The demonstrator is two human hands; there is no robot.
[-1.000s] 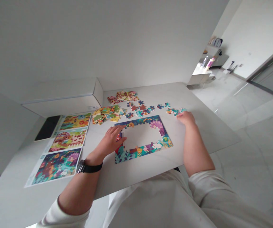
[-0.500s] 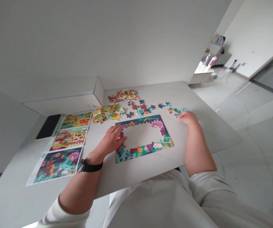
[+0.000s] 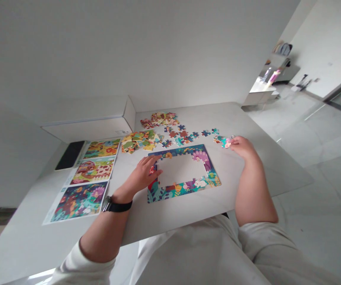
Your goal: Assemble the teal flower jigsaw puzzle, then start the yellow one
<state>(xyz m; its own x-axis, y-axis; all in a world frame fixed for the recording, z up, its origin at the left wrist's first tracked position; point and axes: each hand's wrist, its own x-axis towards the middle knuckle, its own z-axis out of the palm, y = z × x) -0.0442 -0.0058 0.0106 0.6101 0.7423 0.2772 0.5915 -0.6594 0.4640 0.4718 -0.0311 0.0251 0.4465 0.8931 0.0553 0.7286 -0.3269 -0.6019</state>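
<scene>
A jigsaw border [image 3: 185, 186] in blue, teal and purple lies on the white table [image 3: 247, 174], its middle unfilled. My left hand [image 3: 145, 174] rests flat on the border's left side, fingers stretched out, a black watch on the wrist. My right hand [image 3: 241, 147] is off the border's far right corner, fingers pinched on a small teal and pink puzzle piece [image 3: 226, 143]. Loose pieces [image 3: 185, 135] lie scattered just beyond the border.
Three picture sheets [image 3: 90, 174] lie in a column at the left. A white box [image 3: 90, 122] stands at the back left, with a black phone [image 3: 69, 155] beside it. Two piles of pieces [image 3: 141, 141] sit behind the border. The table's right edge drops to a tiled floor.
My right hand has lifted a piece from the small group at the far right. The left hand stays on the border. The camera has shifted slightly.
</scene>
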